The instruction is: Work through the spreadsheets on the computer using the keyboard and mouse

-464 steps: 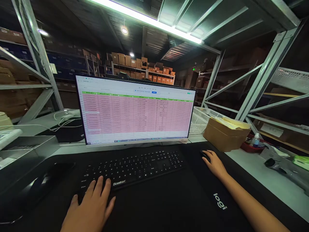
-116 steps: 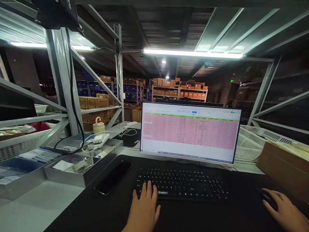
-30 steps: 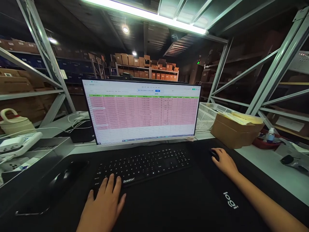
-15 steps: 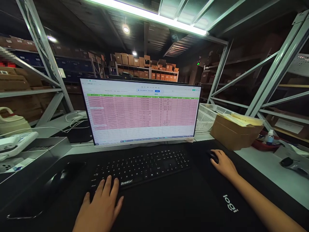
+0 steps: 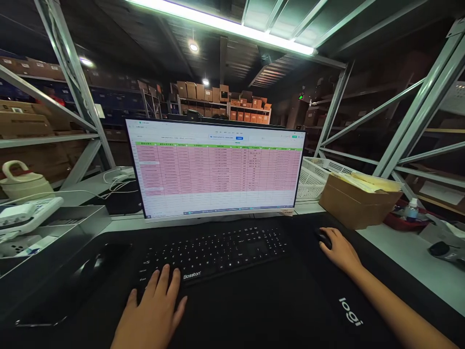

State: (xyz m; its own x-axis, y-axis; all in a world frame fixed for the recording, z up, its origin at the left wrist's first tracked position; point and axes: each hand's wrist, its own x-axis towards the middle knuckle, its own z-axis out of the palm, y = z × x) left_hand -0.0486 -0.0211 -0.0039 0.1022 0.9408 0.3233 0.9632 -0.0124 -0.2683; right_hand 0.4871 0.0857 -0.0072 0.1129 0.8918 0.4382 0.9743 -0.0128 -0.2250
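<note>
My left hand (image 5: 154,308) lies with spread fingers over the lower left edge of a black keyboard (image 5: 221,254), fingertips at its keys. On the right, my right hand (image 5: 339,249) rests over a small black mouse (image 5: 324,238), fingers curved around it. Both lie on a large black desk mat (image 5: 250,310). Behind the keyboard stands a monitor (image 5: 218,169) showing a table with a green header and pink rows.
An open grey tray (image 5: 78,228) and a cream jug (image 5: 27,182) stand at the left. To the right are a cardboard box (image 5: 358,201), white baskets (image 5: 310,179), a spray bottle (image 5: 411,210) and a scanner (image 5: 441,249). Metal shelf posts flank the desk.
The whole view has shifted slightly, with things appearing a little further right. Both hands keep their places at the keyboard and mouse.
</note>
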